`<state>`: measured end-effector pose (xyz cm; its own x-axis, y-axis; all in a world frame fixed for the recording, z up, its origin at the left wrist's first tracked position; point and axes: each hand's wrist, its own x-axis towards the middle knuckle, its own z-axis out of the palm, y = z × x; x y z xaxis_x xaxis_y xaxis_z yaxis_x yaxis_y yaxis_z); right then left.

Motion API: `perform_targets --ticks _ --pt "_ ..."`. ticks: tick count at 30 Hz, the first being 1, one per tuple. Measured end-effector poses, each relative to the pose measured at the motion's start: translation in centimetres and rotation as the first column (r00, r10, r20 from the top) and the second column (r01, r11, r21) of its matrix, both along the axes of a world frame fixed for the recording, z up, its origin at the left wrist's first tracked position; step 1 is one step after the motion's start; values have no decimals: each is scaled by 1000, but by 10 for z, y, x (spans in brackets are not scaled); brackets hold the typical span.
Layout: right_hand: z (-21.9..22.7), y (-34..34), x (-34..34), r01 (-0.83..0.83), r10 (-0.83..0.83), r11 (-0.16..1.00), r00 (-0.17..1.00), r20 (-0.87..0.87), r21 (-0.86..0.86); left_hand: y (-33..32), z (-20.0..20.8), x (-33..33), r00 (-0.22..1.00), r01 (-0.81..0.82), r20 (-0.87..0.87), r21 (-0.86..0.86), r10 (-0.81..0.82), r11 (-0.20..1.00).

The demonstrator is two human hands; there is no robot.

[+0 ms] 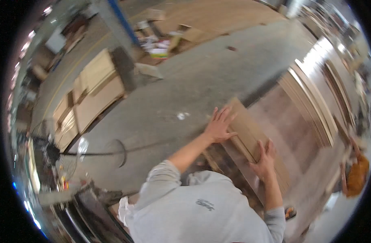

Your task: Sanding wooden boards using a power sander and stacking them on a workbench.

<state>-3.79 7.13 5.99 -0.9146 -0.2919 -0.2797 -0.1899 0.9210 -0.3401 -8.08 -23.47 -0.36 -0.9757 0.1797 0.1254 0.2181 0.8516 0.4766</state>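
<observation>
Under both my hands lies a long, narrow stack of light-brown wooden boards (243, 114) on a wide brown work surface (293, 117). My left hand (220, 124) rests at its far left end, fingers spread, with the thumb reaching over the board. Nearer to me, my right hand (265, 160) touches the top of the stack with its fingers stretched apart. Neither hand is wrapped round anything. How many boards lie in the stack I cannot tell, as the picture is slightly blurred.
More long board stacks (309, 103) stand on the surface to the right. A black fan (52, 150) stands at left, near stacked cardboard-coloured panels (97, 83). Small scraps lie on the grey floor (173, 97). At far right is a person in orange (357, 174). A blue post (124, 20) rises behind.
</observation>
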Motion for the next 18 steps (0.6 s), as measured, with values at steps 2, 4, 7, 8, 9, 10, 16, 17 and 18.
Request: perform_targets --ticks 2,4,7,8,9,10,16,17,18 --pt "4 3 5 -23 26 997 999 -37 73 -3 -2 -7 953 -295 107 102 284 950" --pt "-16 13 6 -42 50 995 995 -82 94 -8 -7 -6 893 -398 351 325 281 858" --pt "-26 20 5 -82 93 988 993 -78 127 -1 -37 3 910 -389 345 522 230 759" --pt "-27 26 5 -109 120 986 989 -83 129 1 -50 3 929 -366 254 534 269 762" --pt "-24 25 8 -96 106 987 992 -72 132 -3 -46 0 929 -367 246 536 275 760" --pt "-20 23 10 -78 87 987 995 -58 138 -3 -42 -2 919 -379 315 546 237 747" --pt "-19 15 4 -72 77 996 993 -90 53 -9 -28 -9 889 -414 355 359 288 836" --pt "-11 5 -2 -82 88 995 993 -85 65 -18 -26 -9 885 -417 416 510 209 752" --pt "-2 -4 0 -90 96 993 993 -75 74 -16 -37 0 909 -414 259 482 325 772"
